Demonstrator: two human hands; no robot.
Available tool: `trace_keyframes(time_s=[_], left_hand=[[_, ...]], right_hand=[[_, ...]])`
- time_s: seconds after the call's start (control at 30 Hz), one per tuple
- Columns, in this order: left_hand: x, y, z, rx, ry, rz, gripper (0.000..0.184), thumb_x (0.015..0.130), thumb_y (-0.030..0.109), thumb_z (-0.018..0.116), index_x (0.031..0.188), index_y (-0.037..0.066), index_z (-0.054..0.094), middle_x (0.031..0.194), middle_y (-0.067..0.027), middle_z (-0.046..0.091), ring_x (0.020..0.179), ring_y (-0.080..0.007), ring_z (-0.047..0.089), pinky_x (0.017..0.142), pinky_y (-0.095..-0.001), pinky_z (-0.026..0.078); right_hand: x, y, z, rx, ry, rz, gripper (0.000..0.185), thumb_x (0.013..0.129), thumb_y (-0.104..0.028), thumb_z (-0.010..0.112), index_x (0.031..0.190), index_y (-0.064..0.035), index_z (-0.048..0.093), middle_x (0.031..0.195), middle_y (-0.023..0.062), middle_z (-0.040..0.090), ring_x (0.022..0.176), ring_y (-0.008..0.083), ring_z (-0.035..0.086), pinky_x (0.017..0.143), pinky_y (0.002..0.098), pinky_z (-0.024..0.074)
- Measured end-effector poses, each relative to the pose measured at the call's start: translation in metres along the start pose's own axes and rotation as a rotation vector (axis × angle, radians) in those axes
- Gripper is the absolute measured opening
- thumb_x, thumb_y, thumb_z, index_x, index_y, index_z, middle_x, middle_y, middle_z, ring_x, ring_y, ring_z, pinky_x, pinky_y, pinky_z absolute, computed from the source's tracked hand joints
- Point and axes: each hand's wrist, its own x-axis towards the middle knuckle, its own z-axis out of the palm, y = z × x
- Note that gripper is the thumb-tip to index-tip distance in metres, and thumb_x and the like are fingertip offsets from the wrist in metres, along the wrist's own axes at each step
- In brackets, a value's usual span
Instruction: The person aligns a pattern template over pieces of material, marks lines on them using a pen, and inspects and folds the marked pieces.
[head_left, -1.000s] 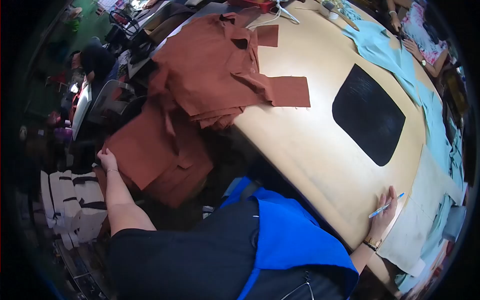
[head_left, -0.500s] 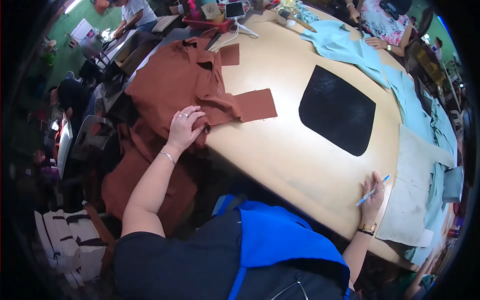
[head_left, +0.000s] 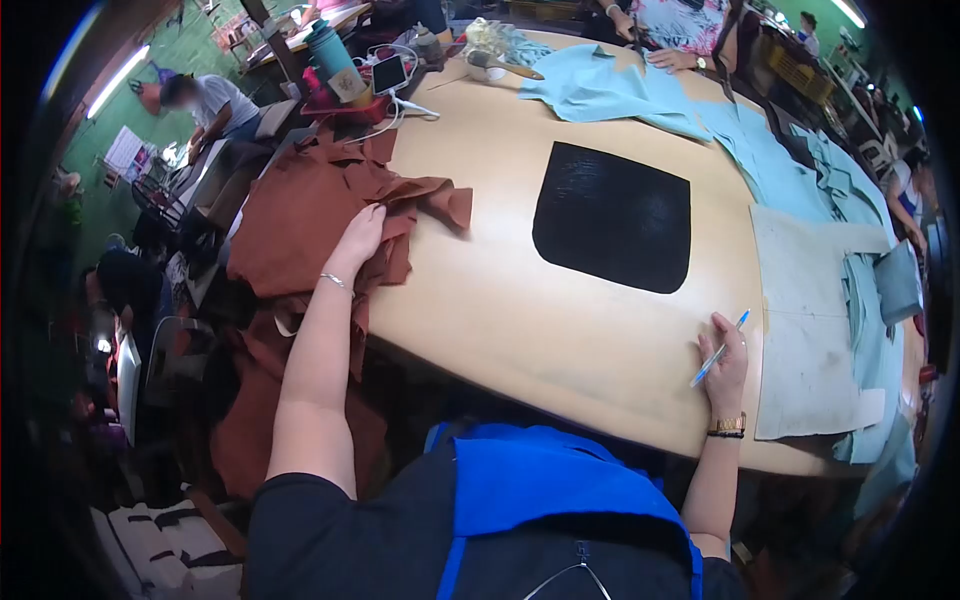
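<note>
My left hand (head_left: 362, 236) is at the near edge of a reddish-brown leather hide (head_left: 290, 225), its fingers closed on a fold and partly hidden by it. The hide lies rumpled over the left end of the table, with a curled flap pointing right. In my right hand (head_left: 728, 365) is a blue and white pen (head_left: 718, 350), held slantwise between the fingers just above the table near its right front edge. Between the two hands, farther back, a black leather panel (head_left: 615, 220) with rounded lower corners lies flat.
The pale table (head_left: 480, 330) curves in front of me. Light-blue leather (head_left: 620, 90) runs along its far and right edges, beside a grey-white sheet (head_left: 810, 330). A phone on a stand (head_left: 390, 75) and a brush (head_left: 505, 66) stand at the back. A co-worker's hands (head_left: 672, 60) touch the blue leather.
My left hand has gone from lying spread on the brown leather to gripping it, and the leather's flaps have shifted and folded. My right hand still holds the pen. The view has turned.
</note>
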Motion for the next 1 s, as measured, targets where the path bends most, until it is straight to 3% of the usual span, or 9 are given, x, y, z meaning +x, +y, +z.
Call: trace_keyframes(time_s=[0.1, 0.13, 0.3, 0.37, 0.5, 0.63, 0.73, 0.83, 1.0], left_hand=[[0.016, -0.003, -0.021, -0.151, -0.215, -0.178, 0.049, 0.099, 0.029, 0.040, 0.128, -0.008, 0.053, 0.127, -0.0234, 0.059, 0.117, -0.0274, 0.058, 0.100, -0.0359, 0.041], [-0.002, 0.040, -0.028, -0.372, -0.136, -0.315, 0.042, 0.100, 0.025, 0.041, 0.122, -0.005, 0.059, 0.117, -0.0078, 0.064, 0.110, -0.0157, 0.055, 0.098, -0.0311, 0.042], [-0.017, 0.127, 0.000, -0.570, -0.013, -0.154, 0.044, 0.101, 0.031, 0.047, 0.126, -0.003, 0.059, 0.123, -0.0101, 0.062, 0.114, -0.0164, 0.054, 0.101, -0.0308, 0.040], [-0.040, 0.188, 0.017, -0.781, -0.247, -0.255, 0.063, 0.100, 0.047, 0.047, 0.135, -0.005, 0.048, 0.128, -0.0113, 0.059, 0.118, -0.0209, 0.052, 0.102, -0.0348, 0.038], [-0.096, 0.245, 0.072, -1.041, -0.869, 0.115, 0.092, 0.092, 0.072, 0.035, 0.157, 0.014, 0.004, 0.163, -0.0115, 0.007, 0.149, -0.0279, 0.011, 0.118, -0.0506, 0.009], [-0.135, 0.225, 0.090, -0.108, -0.709, 0.716, 0.082, 0.080, 0.044, 0.074, 0.146, 0.010, 0.041, 0.156, -0.0148, 0.029, 0.145, -0.0307, 0.026, 0.116, -0.0511, 0.021], [-0.161, 0.198, 0.075, 0.229, -0.556, 0.801, 0.070, 0.077, 0.045, 0.076, 0.133, 0.009, 0.054, 0.146, -0.0155, 0.043, 0.140, -0.0318, 0.036, 0.113, -0.0519, 0.029], [-0.172, 0.165, 0.078, 0.143, -0.368, 0.601, 0.064, 0.077, 0.043, 0.076, 0.129, 0.011, 0.057, 0.141, -0.0122, 0.050, 0.135, -0.0313, 0.043, 0.111, -0.0543, 0.031], [-0.171, 0.178, 0.094, -0.116, -0.023, 0.583, 0.007, 0.088, 0.011, 0.065, 0.091, 0.005, 0.068, 0.084, -0.0099, 0.068, 0.077, -0.0281, 0.066, 0.069, -0.0358, 0.053]], right_hand=[[0.001, 0.003, 0.001, 0.010, 0.018, -0.014, 0.038, 0.085, -0.008, 0.071, 0.120, 0.0003, 0.060, 0.110, 0.0167, 0.063, 0.104, 0.0296, 0.058, 0.093, 0.0367, 0.0463], [0.001, 0.004, 0.001, 0.013, 0.018, -0.010, 0.037, 0.085, -0.008, 0.071, 0.119, 0.0004, 0.060, 0.110, 0.0165, 0.063, 0.104, 0.0295, 0.059, 0.093, 0.0366, 0.0464], [0.002, 0.002, 0.000, 0.046, 0.026, 0.022, 0.037, 0.084, -0.008, 0.071, 0.119, 0.0009, 0.060, 0.109, 0.0154, 0.064, 0.101, 0.0284, 0.059, 0.092, 0.0361, 0.0469], [0.001, 0.009, 0.002, 0.073, 0.031, 0.044, 0.037, 0.085, -0.009, 0.071, 0.119, 0.0010, 0.060, 0.111, 0.0151, 0.064, 0.104, 0.0272, 0.059, 0.094, 0.0355, 0.0464], [0.000, 0.010, 0.000, 0.170, 0.203, 0.115, 0.034, 0.090, -0.012, 0.068, 0.120, 0.0007, 0.060, 0.117, 0.0144, 0.064, 0.113, 0.0246, 0.058, 0.098, 0.0343, 0.0447], [0.000, 0.035, 0.002, 0.484, 0.372, 0.204, 0.033, 0.095, -0.017, 0.064, 0.123, -0.0006, 0.058, 0.124, 0.0102, 0.061, 0.119, 0.0210, 0.055, 0.101, 0.0337, 0.0432], [-0.001, 0.035, 0.002, 0.471, 0.328, 0.203, 0.033, 0.095, -0.018, 0.064, 0.123, -0.0010, 0.058, 0.123, 0.0085, 0.060, 0.118, 0.0199, 0.055, 0.100, 0.0330, 0.0438], [0.000, 0.024, 0.002, 0.353, 0.268, 0.170, 0.034, 0.093, -0.018, 0.067, 0.122, -0.0014, 0.059, 0.121, 0.0096, 0.062, 0.116, 0.0209, 0.057, 0.098, 0.0324, 0.0453], [-0.003, -0.011, 0.008, 0.141, 0.083, -0.013, 0.044, 0.084, -0.019, 0.075, 0.121, -0.0025, 0.060, 0.123, 0.0149, 0.063, 0.113, 0.0266, 0.060, 0.094, 0.0353, 0.0490]])
